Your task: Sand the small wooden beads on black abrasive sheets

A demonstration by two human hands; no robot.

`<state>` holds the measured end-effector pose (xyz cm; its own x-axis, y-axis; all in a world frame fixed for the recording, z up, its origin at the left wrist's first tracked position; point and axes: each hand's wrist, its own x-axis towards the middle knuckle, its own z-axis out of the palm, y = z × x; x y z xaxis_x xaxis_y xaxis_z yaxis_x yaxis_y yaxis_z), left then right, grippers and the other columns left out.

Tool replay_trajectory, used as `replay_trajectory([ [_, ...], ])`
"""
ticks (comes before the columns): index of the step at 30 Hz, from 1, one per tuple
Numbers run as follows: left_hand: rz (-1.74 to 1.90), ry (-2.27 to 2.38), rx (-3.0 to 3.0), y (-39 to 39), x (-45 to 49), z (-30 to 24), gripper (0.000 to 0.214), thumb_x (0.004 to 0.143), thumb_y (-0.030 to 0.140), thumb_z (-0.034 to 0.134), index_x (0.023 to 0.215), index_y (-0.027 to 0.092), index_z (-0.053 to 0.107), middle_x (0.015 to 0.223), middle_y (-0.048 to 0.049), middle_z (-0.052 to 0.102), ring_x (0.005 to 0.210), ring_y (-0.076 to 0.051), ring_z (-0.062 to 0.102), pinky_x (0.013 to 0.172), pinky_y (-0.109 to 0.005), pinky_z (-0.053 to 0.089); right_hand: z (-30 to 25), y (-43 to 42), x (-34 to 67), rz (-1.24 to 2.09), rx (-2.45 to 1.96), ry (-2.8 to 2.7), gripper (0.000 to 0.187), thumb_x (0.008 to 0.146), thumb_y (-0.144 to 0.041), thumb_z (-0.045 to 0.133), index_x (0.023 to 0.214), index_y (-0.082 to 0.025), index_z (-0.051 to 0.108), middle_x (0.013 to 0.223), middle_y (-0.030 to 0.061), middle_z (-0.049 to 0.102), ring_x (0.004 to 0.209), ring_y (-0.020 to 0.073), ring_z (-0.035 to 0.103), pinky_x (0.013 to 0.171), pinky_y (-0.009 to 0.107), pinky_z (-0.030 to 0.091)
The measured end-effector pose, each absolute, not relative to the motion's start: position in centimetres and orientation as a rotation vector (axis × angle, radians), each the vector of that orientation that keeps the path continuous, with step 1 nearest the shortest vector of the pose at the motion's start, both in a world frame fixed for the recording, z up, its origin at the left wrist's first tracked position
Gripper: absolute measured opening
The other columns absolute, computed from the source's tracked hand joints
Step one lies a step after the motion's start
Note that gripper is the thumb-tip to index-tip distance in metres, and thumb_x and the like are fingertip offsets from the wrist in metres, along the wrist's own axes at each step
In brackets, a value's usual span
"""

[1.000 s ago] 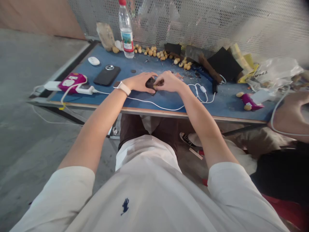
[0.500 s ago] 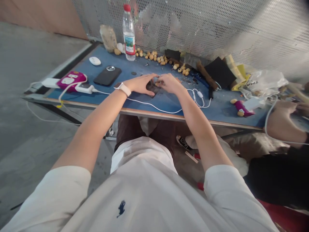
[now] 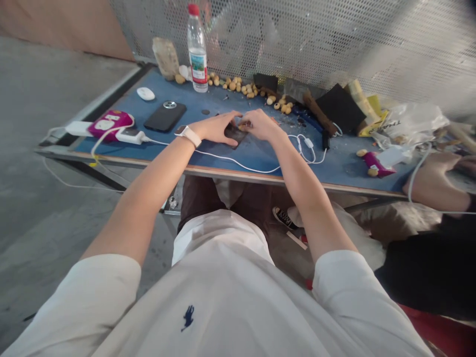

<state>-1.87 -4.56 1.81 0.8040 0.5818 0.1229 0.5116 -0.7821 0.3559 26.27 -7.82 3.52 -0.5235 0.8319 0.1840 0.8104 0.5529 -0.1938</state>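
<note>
My left hand [image 3: 217, 128] rests on a dark flat sheet [image 3: 238, 136], with its thumb and fingers spread apart at the sheet's left side. Above that sheet, my right hand [image 3: 262, 124] has its fingers pinched together on a small tan piece [image 3: 243, 127]. Only a bit of the piece shows, so its exact kind is unclear. The fingertips of both hands nearly meet. A white cable [image 3: 234, 161] runs across the table in front of them.
On the blue table [image 3: 167, 148] lie a black phone [image 3: 165, 116], a purple power strip [image 3: 107, 124] and a white mouse-like object [image 3: 146, 93]. Behind stand a water bottle [image 3: 197, 54] and several round tan pieces [image 3: 235, 84]. Another person's arm [image 3: 431, 183] is at right.
The view has shifted very slightly. My right hand has moved a little up and left with the tan piece; the left hand stays in place.
</note>
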Motion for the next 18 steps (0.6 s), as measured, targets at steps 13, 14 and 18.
replay_trajectory([
  [13, 0.293, 0.880, 2.658, -4.0, -1.8, 1.4, 0.130, 0.095, 0.082, 0.090, 0.201, 0.028, 0.039, 0.188, -0.0218, 0.069, 0.181, -0.051, 0.061, 0.150, -0.057, 0.045, 2.7, -7.4, 28.0, 0.147, -1.365, -2.465, 0.039, 0.118, -0.054, 0.081, 0.131, -0.024, 0.102, 0.121, 0.0175, 0.099, 0.124, 0.0441, 0.090, 0.119, 0.059, 0.069],
  [14, 0.290, 0.881, 2.661, -4.0, -1.8, 1.4, 0.130, 0.095, 0.082, 0.089, 0.202, 0.028, 0.038, 0.189, -0.0219, 0.068, 0.181, -0.051, 0.061, 0.150, -0.057, 0.045, 2.4, -6.9, 27.5, 0.116, -1.374, -2.458, 0.040, 0.120, -0.053, 0.079, 0.134, -0.024, 0.102, 0.125, 0.0183, 0.098, 0.130, 0.0452, 0.089, 0.122, 0.061, 0.068],
  [18, 0.296, 0.855, 2.676, -3.9, -2.0, 1.2, 0.130, 0.097, 0.082, 0.088, 0.203, 0.029, 0.034, 0.191, -0.0224, 0.066, 0.183, -0.052, 0.059, 0.151, -0.058, 0.041, 1.8, -5.9, 26.4, 0.039, -1.411, -2.444, 0.042, 0.123, -0.053, 0.075, 0.140, -0.024, 0.100, 0.138, 0.0199, 0.096, 0.143, 0.0492, 0.084, 0.130, 0.065, 0.065],
])
